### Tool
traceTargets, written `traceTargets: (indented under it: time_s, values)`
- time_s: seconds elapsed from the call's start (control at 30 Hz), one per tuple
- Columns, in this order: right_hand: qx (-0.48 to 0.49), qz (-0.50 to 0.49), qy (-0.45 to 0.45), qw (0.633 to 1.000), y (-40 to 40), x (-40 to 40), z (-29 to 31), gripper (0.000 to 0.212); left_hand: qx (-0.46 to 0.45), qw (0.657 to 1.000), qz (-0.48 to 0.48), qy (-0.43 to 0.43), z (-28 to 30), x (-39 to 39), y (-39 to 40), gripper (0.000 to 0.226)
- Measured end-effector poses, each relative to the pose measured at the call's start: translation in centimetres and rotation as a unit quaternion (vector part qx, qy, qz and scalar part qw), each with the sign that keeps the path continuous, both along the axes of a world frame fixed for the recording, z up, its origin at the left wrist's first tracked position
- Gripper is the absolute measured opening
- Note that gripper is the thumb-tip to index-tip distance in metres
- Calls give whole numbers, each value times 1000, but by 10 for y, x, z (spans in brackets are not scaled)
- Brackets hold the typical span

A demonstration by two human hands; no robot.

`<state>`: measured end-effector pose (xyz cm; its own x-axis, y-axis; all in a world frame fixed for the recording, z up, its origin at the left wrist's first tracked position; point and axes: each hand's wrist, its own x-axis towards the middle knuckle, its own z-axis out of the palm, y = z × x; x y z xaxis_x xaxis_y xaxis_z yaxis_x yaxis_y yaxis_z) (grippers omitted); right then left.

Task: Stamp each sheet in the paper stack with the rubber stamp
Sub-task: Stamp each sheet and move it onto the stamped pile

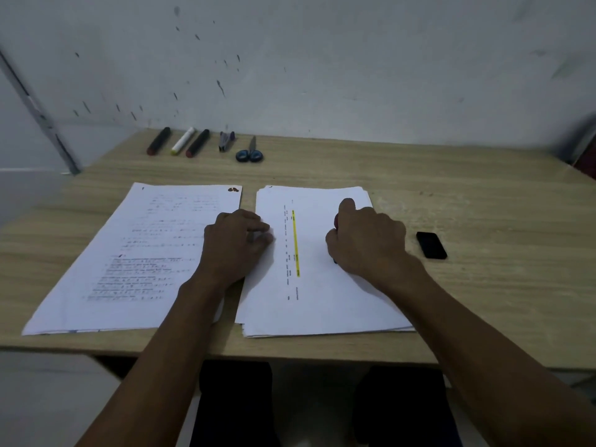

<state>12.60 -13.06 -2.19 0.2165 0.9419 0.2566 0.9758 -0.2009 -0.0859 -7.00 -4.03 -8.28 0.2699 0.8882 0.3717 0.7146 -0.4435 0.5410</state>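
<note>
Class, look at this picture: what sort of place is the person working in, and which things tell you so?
Probably a plain office or study desk. Two paper stacks lie on a wooden table, and markers, a stapler and scissors line its far edge against a bare wall.

Looking forward and down from head height, sitting close over the desk (451, 175), facing the wall (322, 59) behind it.

Red stamp (336, 221) upon white stack (322, 304)
</note>
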Motion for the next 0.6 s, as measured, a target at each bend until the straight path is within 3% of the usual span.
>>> traceTargets:
  time_s: [0.37, 0.6]
  values:
    - [5, -6, 13, 1000, 2, 1, -1, 15, 10, 1000, -6, -3, -5, -2, 5, 21]
    - [6, -9, 19, 1000, 0, 0, 0, 16, 5, 1000, -7, -13, -1, 0, 0, 37]
